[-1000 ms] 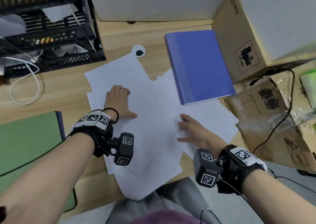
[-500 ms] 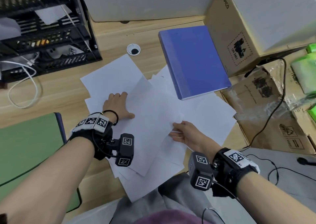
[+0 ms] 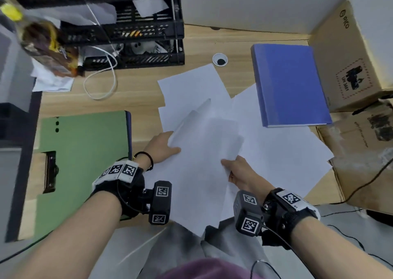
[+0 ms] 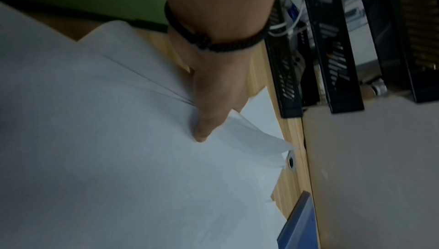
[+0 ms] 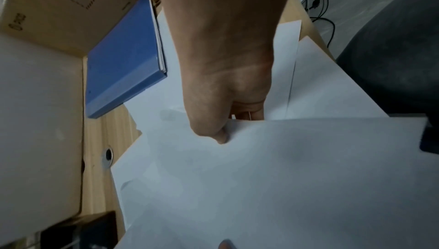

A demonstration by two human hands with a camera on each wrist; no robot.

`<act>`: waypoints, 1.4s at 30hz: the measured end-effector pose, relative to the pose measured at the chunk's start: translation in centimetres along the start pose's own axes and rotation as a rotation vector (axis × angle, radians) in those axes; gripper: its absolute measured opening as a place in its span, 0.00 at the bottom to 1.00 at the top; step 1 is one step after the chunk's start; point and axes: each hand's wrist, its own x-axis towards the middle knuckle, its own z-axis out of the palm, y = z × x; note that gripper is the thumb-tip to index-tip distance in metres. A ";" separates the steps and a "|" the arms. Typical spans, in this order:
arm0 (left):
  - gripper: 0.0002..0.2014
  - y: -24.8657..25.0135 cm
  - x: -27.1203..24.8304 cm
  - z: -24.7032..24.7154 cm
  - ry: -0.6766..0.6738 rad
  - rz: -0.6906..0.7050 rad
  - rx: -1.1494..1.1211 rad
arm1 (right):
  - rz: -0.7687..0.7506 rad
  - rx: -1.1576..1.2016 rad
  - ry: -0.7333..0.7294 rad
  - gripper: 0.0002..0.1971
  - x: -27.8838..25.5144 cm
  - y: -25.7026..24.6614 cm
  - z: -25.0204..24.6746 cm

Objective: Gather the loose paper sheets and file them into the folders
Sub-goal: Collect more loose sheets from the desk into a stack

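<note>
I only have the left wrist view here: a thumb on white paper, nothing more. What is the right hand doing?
Observer: The right hand pinches the edge of a lifted sheet, thumb on top.
Operator: Is the blue folder open yet?
Observer: No, the blue folder lies closed, resting partly on the loose sheets.
Operator: Any other folder nearby?
Observer: Yes, a green folder lies on the desk to the left of the left hand.

Bare desk left of sheets; cardboard box blocks right.
</note>
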 end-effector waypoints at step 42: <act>0.10 1.2 -0.1 0.7 0.420 -0.286 -0.729 | -0.060 -0.395 0.201 0.14 1.3 -6.3 -5.2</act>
